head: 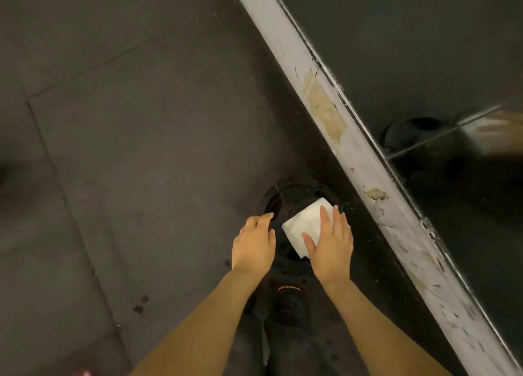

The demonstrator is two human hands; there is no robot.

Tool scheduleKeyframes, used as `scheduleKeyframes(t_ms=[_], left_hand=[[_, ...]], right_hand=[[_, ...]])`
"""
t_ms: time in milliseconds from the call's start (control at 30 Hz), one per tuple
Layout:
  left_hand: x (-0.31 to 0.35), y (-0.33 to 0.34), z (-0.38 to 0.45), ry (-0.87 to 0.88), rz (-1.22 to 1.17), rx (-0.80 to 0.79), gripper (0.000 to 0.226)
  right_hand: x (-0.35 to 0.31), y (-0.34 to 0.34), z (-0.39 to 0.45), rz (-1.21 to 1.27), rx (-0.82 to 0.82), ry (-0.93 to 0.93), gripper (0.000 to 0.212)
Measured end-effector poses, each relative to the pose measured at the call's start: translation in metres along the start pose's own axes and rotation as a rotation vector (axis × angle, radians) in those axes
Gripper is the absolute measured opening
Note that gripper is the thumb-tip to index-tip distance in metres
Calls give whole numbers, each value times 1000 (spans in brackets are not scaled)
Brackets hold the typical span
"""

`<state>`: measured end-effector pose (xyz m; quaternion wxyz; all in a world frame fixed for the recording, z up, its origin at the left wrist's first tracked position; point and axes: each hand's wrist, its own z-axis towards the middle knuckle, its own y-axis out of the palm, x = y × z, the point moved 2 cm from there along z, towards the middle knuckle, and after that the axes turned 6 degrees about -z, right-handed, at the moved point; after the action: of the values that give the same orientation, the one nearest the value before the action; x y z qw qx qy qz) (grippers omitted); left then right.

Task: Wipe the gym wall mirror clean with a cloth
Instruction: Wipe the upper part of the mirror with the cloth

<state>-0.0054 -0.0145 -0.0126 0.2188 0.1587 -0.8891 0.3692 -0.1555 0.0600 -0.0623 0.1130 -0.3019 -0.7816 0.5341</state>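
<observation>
A folded white cloth lies over a dark round container on the floor. My right hand rests flat on the cloth with straight fingers and the thumb spread to the left. My left hand hovers just left of the cloth with loosely curled fingers, holding nothing. The wall mirror fills the upper right and shows a blurred reflection of the cloth and a hand.
A scuffed white baseboard runs diagonally under the mirror from top centre to bottom right. Dark rubber floor tiles cover the left. My dark trousers and a black shoe are below the hands.
</observation>
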Motion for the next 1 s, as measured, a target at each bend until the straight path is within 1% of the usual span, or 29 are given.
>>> scheduleKeyframes(t_ms=[67,167,267,300,433,533,633,700,767,833,933,1000], left_hand=[[-6,10,16,-23,-38,1,46],[-14,20,34,-45,-55,-23,45],[-14,20,41,-53,-76,-27,43],[-14,19,43,-58,-83,-25,42],[-6,2,40,-49,-112,-1,40],[7,-29,23,26,-126,52,40],[45,-76,-10,119,-193,134,39],[91,-115,-41,204,-287,169,38],[149,-158,-76,322,-379,166,36],[210,-203,-115,459,-461,126,32],[301,-271,-175,678,-494,96,22],[360,-311,-220,823,-490,109,24]], right_hand=[[0,15,8,-9,-18,-21,81],[1,32,12,-66,-28,-34,78],[2,40,8,-82,75,-48,67],[1,40,7,-79,86,-54,62],[-11,27,2,68,-10,-40,40],[-25,-10,-10,202,66,14,37],[-47,-83,-31,299,212,14,40],[-61,-149,-50,328,336,10,42],[-74,-226,-69,356,469,6,44],[-84,-310,-89,389,585,-4,43],[-88,-435,-120,417,793,10,41],[-83,-512,-150,426,934,2,40]])
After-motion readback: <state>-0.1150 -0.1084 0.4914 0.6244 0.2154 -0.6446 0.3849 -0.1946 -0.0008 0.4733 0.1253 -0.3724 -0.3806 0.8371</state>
